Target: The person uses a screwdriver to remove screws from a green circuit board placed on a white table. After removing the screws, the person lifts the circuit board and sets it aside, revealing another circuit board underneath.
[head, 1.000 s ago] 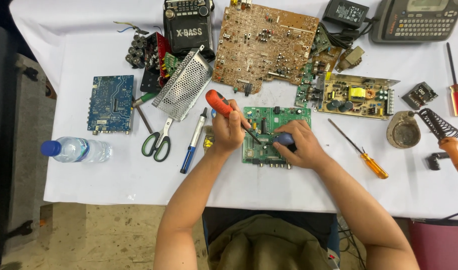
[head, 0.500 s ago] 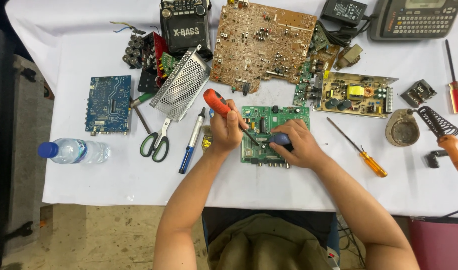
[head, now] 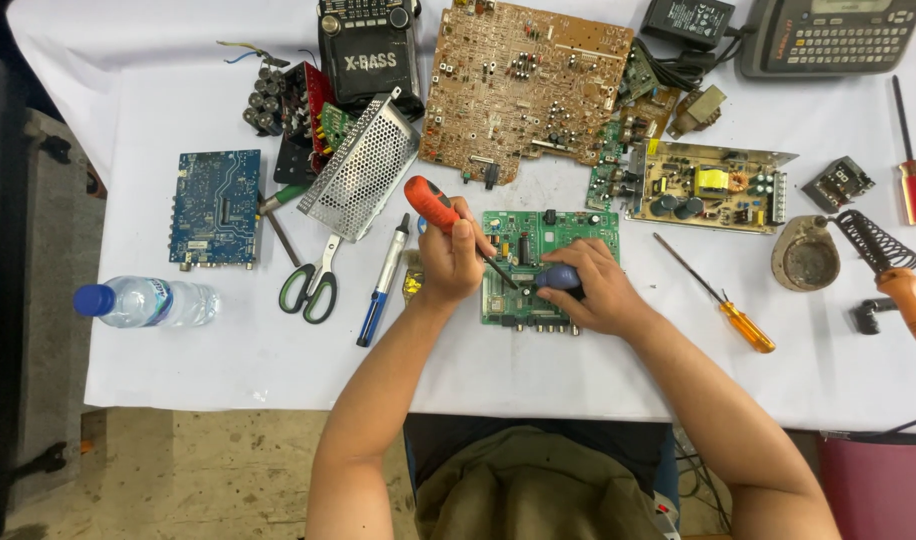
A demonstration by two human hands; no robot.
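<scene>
1. A white-covered desk (head: 228, 370) stood over a bare concrete floor, crowded with electronic scrap and tools.
2. Near the middle of the desk's front edge lay a green circuit board (head: 548, 240), flat on the cloth.
3. The left hand (head: 451, 262) was closed around a red-handled screwdriver (head: 433, 205), handle slanting up toward the far left, shaft running down onto the board.
4. The right hand (head: 593, 285) rested on the board's right half, fingers curled over a small dark-blue object (head: 558, 277); whether they gripped it firmly could not be told.
5. Just left of the left hand lay a blue desoldering pump (head: 383, 285), then green-handled scissors (head: 313, 285).
6. A perforated metal cover (head: 360, 170) sat tilted behind the scissors; a blue circuit board (head: 216, 207) lay toward the left edge, with a plastic water bottle (head: 148, 302) in front of it.
7. A large brown circuit board (head: 523, 85) lay at the far edge, a black radio (head: 368, 50) beside it to the left.
8. Right of the green board lay an orange-handled screwdriver (head: 723, 300); behind it sat a power supply board (head: 708, 187).
9. Near the right edge stood a soldering iron stand (head: 813, 255); a label printer (head: 828, 35) occupied the far right corner.
</scene>
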